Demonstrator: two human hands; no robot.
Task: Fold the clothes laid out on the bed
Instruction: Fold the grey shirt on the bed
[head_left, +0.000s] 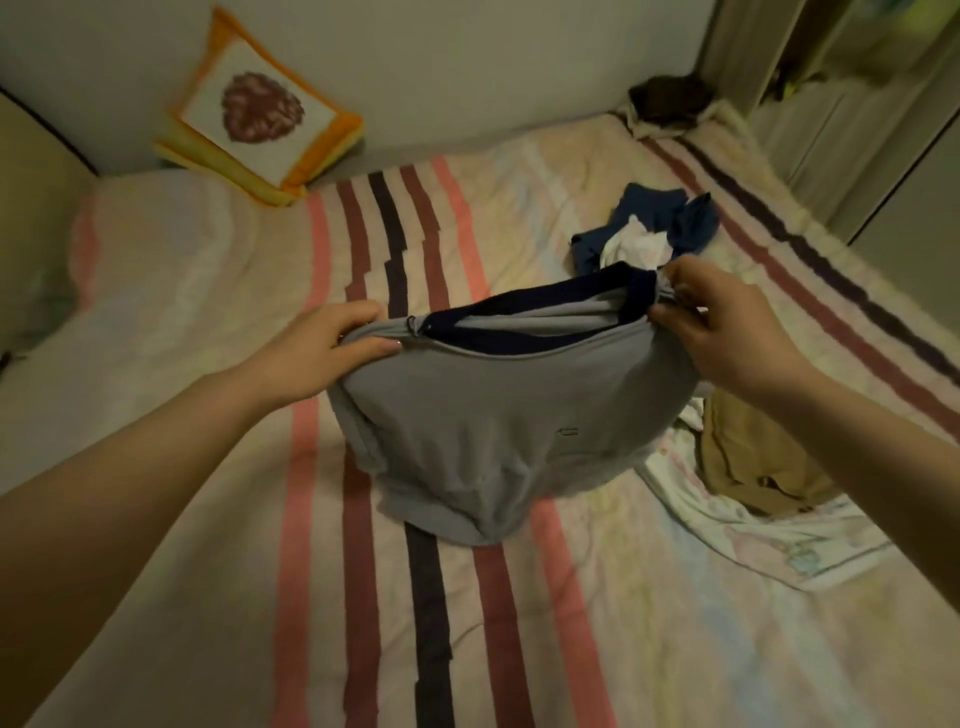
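A grey garment (488, 431) with a dark navy band along its top edge hangs over the middle of the striped bed (363, 597), its lower end touching the cover. My left hand (332, 343) pinches the garment's top left corner. At the top right corner, my right hand (722, 322) grips bunched cloth. Behind it lies a crumpled heap of blue and white clothes (644, 228). A tan garment (748, 452) lies to the right on a pale printed cloth (737, 535).
An orange-edged cushion (254, 109) leans against the wall at the bed's far left. A dark bundle (670, 98) sits at the far right corner. A wardrobe (852, 93) stands beyond the bed's right edge.
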